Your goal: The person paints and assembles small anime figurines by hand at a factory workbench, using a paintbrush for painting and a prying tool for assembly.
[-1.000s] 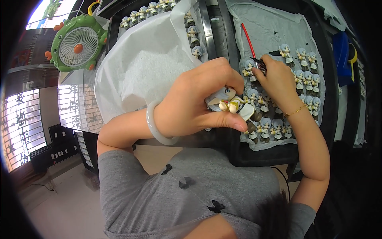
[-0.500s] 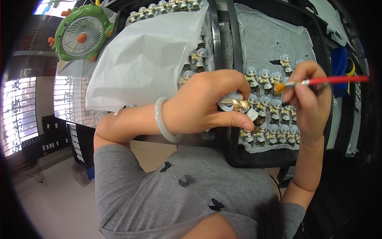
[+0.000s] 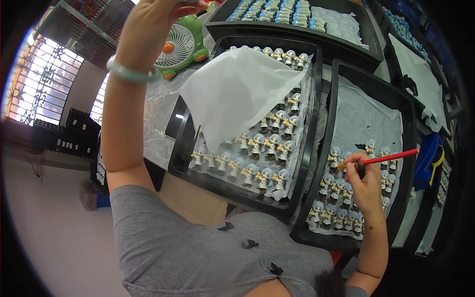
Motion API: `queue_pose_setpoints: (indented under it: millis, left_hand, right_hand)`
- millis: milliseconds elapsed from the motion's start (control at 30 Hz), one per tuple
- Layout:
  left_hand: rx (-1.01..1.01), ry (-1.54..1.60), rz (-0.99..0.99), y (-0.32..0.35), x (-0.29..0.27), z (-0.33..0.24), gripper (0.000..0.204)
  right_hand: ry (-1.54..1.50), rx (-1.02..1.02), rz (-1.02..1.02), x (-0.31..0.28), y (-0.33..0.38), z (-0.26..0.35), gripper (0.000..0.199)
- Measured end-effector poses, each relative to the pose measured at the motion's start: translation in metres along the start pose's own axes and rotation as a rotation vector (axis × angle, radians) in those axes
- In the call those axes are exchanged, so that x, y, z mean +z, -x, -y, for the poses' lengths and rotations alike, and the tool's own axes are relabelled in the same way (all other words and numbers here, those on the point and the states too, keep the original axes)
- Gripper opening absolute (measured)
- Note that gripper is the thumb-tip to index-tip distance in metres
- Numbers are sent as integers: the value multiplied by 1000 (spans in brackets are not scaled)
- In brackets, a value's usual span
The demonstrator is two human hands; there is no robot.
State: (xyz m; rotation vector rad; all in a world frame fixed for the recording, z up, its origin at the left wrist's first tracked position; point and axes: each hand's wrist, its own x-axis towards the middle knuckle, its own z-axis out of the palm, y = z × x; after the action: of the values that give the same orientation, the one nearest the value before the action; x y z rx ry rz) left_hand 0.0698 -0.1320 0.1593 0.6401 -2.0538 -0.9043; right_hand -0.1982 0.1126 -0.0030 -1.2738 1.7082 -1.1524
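Note:
My left hand (image 3: 152,24), a pale bangle at its wrist, is raised to the upper edge beside the green fan. Its fingers curl round a pale sliver of a small figurine, mostly cut off by the edge. My right hand (image 3: 362,185) pinches a red-handled paintbrush (image 3: 391,157) over the right tray, the orange-brown bristles pointing left at the figurines. Something dark brown shows between its fingers; I cannot tell whether it is held. Rows of pale-haired figurines (image 3: 341,218) stand in the right black tray (image 3: 413,119), on crumpled grey sheeting (image 3: 366,114).
Left of it, another black tray (image 3: 307,163) holds more figurines, partly covered by a white sheet (image 3: 242,89). Behind lies a tray (image 3: 292,28) of blue-and-green pieces. A green fan (image 3: 198,42) stands at the back left, and a blue container (image 3: 428,161) at the right.
My left hand has swung up and left, away from the trays. My right hand still has the brush, now lower in view. The view has shifted, showing more of the left tray.

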Motion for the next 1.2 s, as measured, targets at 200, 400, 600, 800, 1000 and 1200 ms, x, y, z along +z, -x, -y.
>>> queue_pose_setpoints:
  millis: [200, 400, 600, 800, 1000, 1200]
  left_hand:
    - [-572, -183, 507, -10, -25, 155, 44]
    - [-826, 74, 479, 26, -6, 159, 54]
    - [-800, 367, 283, 63, -22, 133, 43]
    - [-878, 651, 117, 134, -30, 114, 19]
    - [-792, 320, 319, 149, -12, 114, 7]
    - [-489, -261, 483, 127, 9, 108, 25]
  right_hand:
    - [274, -131, 124, 11, -3, 27, 20]
    - [207, -56, 452, 37, -44, 72, 26]
    - [447, -223, 315, 60, -74, 73, 16]
    - [945, -200, -34, -17, -94, -17, 18]
    - [919, -372, -76, 15, -75, -9, 13]
    - [899, -714, 548, 107, -33, 56, 19]
